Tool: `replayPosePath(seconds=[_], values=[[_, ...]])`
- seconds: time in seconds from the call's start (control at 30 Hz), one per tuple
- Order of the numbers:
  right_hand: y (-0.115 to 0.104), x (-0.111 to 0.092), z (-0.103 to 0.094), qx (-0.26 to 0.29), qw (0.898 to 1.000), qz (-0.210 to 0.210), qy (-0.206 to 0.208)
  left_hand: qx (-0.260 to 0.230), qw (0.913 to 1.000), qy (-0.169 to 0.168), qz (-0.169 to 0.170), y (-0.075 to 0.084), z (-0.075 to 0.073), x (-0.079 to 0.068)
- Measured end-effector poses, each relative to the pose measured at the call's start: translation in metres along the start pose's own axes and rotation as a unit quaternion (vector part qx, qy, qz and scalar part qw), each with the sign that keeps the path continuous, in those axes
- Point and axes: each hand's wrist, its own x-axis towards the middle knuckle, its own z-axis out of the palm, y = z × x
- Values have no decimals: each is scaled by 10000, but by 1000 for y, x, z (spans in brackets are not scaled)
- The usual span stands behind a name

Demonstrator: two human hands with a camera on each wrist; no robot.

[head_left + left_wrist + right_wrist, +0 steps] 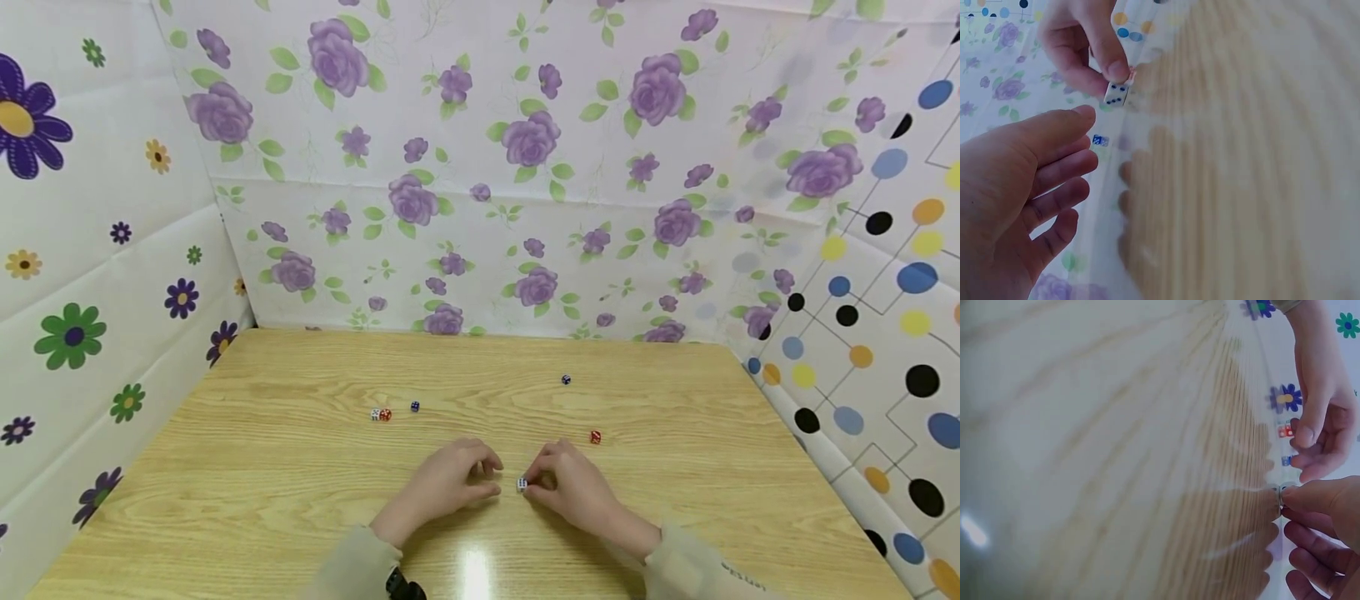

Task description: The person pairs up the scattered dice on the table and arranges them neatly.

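A white die with dark pips is pinched between the thumb and fingertips of my right hand, close over the table. In the left wrist view two pip-marked faces of the white die show. My left hand is just left of it, fingers loosely bent with nothing between them. A gap separates its fingertips from the die. In the right wrist view, my thumb covers most of the die.
Behind the hands, a second white die sits against a red die, with a blue die to their right. Another red die lies beyond my right hand, and a blue die farther back. Patterned cloth walls surround the wooden table.
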Motion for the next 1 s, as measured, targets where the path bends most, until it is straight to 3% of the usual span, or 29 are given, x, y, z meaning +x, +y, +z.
replayPosePath(seconds=[0.33, 0.67, 1.0], values=[[-3, -1, 2, 4, 10000, -68, 31, -260, 9995, 41, -157, 11, 14, 8], [-7, -2, 5, 96, 9999, -36, -51, -692, 9967, 19, -421, 13, 19, 10], [-10, -3, 4, 256, 9997, 0, -62, -754, 9963, 91, -412, 13, 20, 8]])
